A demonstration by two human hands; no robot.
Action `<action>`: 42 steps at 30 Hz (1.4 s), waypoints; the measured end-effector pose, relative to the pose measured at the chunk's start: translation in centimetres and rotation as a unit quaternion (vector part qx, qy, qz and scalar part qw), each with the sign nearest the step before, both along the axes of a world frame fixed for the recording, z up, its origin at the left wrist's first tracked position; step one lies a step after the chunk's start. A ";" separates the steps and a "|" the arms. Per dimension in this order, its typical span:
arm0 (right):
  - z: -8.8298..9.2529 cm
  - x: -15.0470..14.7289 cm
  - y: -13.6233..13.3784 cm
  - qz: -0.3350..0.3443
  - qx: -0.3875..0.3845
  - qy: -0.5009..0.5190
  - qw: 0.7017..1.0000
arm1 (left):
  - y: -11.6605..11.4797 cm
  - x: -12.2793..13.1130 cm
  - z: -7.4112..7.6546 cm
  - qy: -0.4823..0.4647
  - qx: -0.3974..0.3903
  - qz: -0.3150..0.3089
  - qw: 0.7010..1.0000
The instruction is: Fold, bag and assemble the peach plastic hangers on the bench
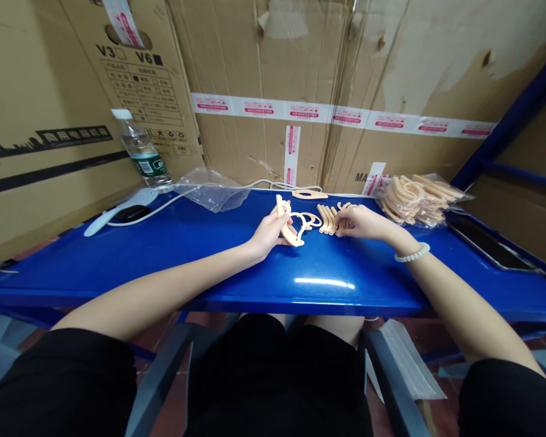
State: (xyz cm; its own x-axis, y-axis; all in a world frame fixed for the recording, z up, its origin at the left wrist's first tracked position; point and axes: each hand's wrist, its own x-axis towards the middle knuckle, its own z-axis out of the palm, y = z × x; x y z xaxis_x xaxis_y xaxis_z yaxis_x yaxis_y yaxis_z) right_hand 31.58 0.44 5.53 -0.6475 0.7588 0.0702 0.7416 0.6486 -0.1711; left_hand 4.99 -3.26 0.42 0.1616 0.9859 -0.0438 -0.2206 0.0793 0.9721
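My left hand [268,235] is closed around a beige plastic piece [291,229], which looks like part of a folding hanger and is held tilted above the table. Beside it a curved, ring-like beige piece [312,220] lies on the table; whether the two touch I cannot tell. My right hand [352,221] has its fingers bent together at the right end of a row of slim beige strips [326,218]. What those fingertips pinch is mostly hidden. Behind the row, a flat beige loop [309,194] rests near the back edge.
On the blue table [255,285], a clear bag of beige parts [418,197] and a dark phone [491,243] lie to the right. Leftward are a water bottle [143,152], a pale-blue handled item [118,211], a black mouse [133,213], a white cable and an crumpled plastic bag [213,188]. Cardboard [264,145] walls the back.
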 end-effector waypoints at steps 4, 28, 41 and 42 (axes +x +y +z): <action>-0.3 0.2 0.4 0.005 0.042 -0.023 0.999 | 0.2 -0.2 -0.1 -0.010 0.003 -0.002 1.000; -1.8 -4.8 -3.0 0.153 -0.094 0.356 0.917 | 1.4 -1.4 -0.4 0.216 0.357 0.009 0.909; -3.6 -4.9 -1.8 -0.032 -0.185 0.504 0.843 | 1.8 -1.8 -1.5 0.380 0.406 0.046 0.830; -3.7 -5.0 -1.8 -0.032 -0.203 0.488 0.848 | 1.6 -1.8 -1.6 0.403 0.422 0.048 0.810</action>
State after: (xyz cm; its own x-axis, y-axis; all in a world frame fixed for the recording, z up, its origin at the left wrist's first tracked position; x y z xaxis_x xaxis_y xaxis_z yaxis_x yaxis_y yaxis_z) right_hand 26.60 -1.41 1.85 -0.3881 0.8802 0.2733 0.1486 0.3524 -0.9240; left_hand 3.23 -1.64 -1.13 0.3379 0.7254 0.5997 0.5477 -0.6697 0.5015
